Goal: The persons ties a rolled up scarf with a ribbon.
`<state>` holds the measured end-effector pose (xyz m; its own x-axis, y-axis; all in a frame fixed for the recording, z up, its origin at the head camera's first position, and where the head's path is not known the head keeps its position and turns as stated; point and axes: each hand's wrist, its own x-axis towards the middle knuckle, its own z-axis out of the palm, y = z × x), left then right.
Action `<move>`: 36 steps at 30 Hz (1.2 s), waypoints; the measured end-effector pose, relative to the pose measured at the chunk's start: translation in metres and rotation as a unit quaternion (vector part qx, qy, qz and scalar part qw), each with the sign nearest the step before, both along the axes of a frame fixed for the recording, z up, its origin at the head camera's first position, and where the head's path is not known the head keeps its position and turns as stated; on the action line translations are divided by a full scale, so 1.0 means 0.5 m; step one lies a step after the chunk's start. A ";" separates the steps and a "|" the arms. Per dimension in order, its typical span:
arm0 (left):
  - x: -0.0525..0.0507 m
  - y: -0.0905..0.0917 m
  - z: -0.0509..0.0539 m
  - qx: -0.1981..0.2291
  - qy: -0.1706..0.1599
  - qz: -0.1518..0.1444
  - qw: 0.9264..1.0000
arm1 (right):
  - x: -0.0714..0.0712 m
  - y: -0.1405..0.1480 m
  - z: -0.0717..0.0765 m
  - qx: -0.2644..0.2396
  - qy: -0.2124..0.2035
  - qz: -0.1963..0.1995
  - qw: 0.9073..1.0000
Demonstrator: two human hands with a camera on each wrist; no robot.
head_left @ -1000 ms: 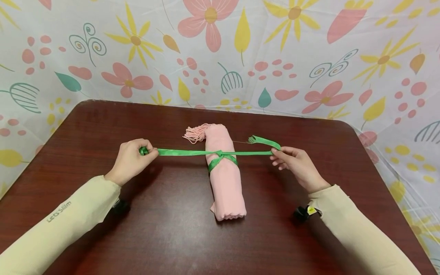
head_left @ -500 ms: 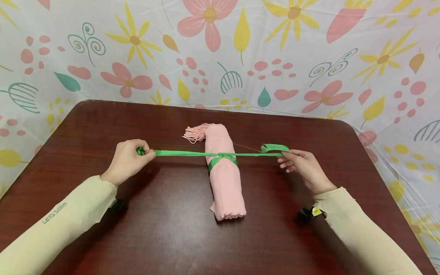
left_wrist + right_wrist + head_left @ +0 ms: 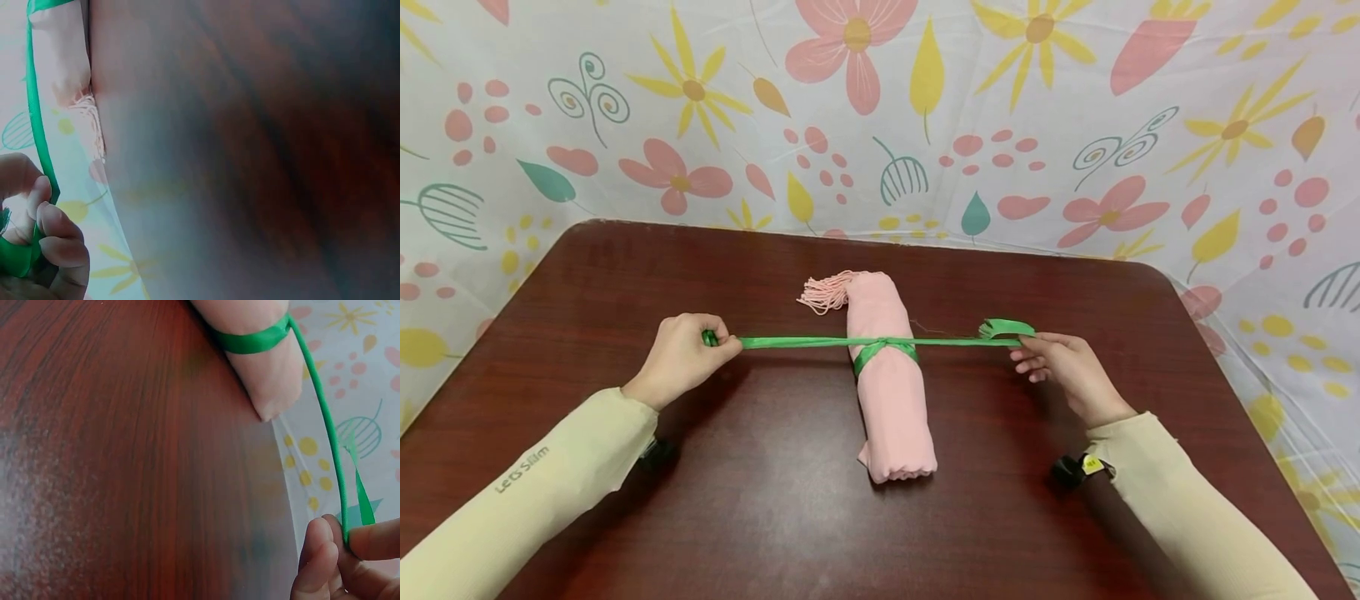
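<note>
A rolled pink cloth [image 3: 891, 400] with a tassel fringe [image 3: 825, 292] at its far end lies on the table, a green ribbon [image 3: 805, 342] wrapped round it and crossed in a knot on top. My left hand [image 3: 687, 354] pinches one ribbon end, pulled out straight to the left; part of that end is bunched in the fingers. On the other side my right hand [image 3: 1067, 373] pinches the opposite end between thumb and finger, its frayed tip curling back above the fingers. Both lengths run nearly level and taut from the knot. The right wrist view shows the ribbon [image 3: 325, 422] rising to the roll.
The dark brown wooden table [image 3: 760, 517] carries the roll near its middle. A white curtain [image 3: 737, 75] printed with flowers and leaves hangs behind the table's far edge. A loose thread trails from the ribbon's right end.
Both hands have drawn slightly farther apart, the right hand moving outward and a little nearer. The ribbon's knot looks tighter and flatter; the roll has stayed in place.
</note>
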<state>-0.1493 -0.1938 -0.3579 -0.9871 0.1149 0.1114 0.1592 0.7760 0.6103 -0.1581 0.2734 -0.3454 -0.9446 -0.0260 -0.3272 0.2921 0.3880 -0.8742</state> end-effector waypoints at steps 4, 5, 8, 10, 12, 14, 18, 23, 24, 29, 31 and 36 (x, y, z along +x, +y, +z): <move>0.003 -0.001 -0.001 0.000 -0.001 -0.003 1.000 | 0.000 0.015 0.000 -0.018 0.012 -0.015 1.000; 0.003 -0.002 -0.001 0.001 0.002 -0.006 1.000 | 0.000 0.020 0.001 -0.021 0.013 -0.020 0.999; 0.002 -0.003 -0.002 0.006 0.008 -0.019 1.000 | 0.000 0.035 0.006 -0.023 0.009 -0.028 0.999; 0.001 -0.003 -0.002 0.007 0.013 -0.027 1.000 | 0.000 0.043 0.008 -0.026 0.009 -0.027 0.999; 0.001 -0.004 -0.003 0.007 0.016 -0.030 0.999 | 0.001 0.049 0.009 -0.047 0.009 -0.035 0.998; 0.001 -0.005 -0.004 0.005 0.020 -0.028 0.999 | 0.002 0.056 0.010 -0.070 0.013 -0.046 0.996; 0.003 -0.007 -0.007 0.007 0.024 -0.028 0.999 | 0.007 0.071 0.010 -0.111 0.022 -0.071 0.991; 0.003 -0.011 -0.008 0.005 0.019 -0.020 1.000 | 0.009 0.086 0.006 -0.114 0.027 -0.074 0.990; 0.003 -0.012 -0.008 0.005 0.014 -0.019 1.000 | 0.008 0.087 0.005 -0.112 0.028 -0.073 0.991; -0.002 -0.015 -0.007 0.004 -0.001 -0.024 1.000 | 0.006 0.093 0.003 -0.085 0.034 -0.072 0.993; -0.004 -0.015 -0.006 0.002 -0.006 -0.026 1.000 | 0.006 0.094 0.003 -0.076 0.036 -0.071 0.994; -0.004 -0.015 -0.001 -0.003 -0.024 -0.028 0.999 | 0.004 0.096 0.003 -0.059 0.040 -0.066 0.995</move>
<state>-0.1513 -0.2014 -0.3586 -0.9834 0.1700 0.0637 0.1729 0.7701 0.6141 -0.1561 0.3216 -0.3440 -0.9651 0.0671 -0.2532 0.2620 0.2443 -0.9337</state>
